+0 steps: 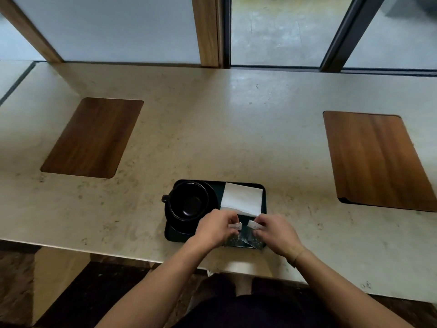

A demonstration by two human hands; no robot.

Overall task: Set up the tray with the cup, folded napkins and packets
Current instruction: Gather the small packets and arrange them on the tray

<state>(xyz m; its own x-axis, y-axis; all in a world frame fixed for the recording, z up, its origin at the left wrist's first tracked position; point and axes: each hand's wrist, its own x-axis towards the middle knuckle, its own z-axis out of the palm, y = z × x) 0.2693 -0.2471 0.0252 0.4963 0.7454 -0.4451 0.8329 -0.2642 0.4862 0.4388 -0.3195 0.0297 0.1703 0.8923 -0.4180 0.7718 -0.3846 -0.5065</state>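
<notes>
A dark rectangular tray (pixel 263 189) lies near the counter's front edge. On its left half a black cup (pixel 188 201) stands on a black saucer (pixel 176 224), handle pointing left. A white folded napkin (pixel 241 198) covers the tray's back right. Over the tray's front right part my left hand (pixel 216 229) pinches a small packet (pixel 236 226) with a white end. My right hand (pixel 275 232) pinches a second packet (pixel 253 224). Their dark dotted lower parts (pixel 250 241) rest on the tray between my hands.
The beige stone counter (pixel 212 129) holds two inset wooden panels, one at the left (pixel 92 138) and one at the right (pixel 376 162). Windows and wooden posts run along the far edge. The counter's front edge passes just under my wrists.
</notes>
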